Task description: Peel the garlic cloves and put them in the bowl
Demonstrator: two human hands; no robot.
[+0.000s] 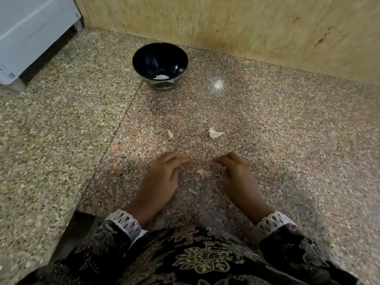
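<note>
A dark bowl (pixel 160 58) stands far back on the granite counter with pale garlic pieces (pixel 162 77) at its bottom. A small yellowish clove (pixel 170 134) and a white clove or skin piece (pixel 215 133) lie on the counter between the bowl and my hands. My left hand (pixel 162 177) and my right hand (pixel 236 173) rest low on the counter, a little apart, with fingers loosely curled and nothing visible in either. Thin papery skin scraps (pixel 202 173) lie between them. Both hands are slightly blurred.
A speckled granite counter (pixel 287 140) runs to a beige stone wall (pixel 226 23) behind the bowl. A white appliance (pixel 30 33) stands at the far left. A seam crosses the counter left of my hands. My patterned sleeves fill the bottom edge.
</note>
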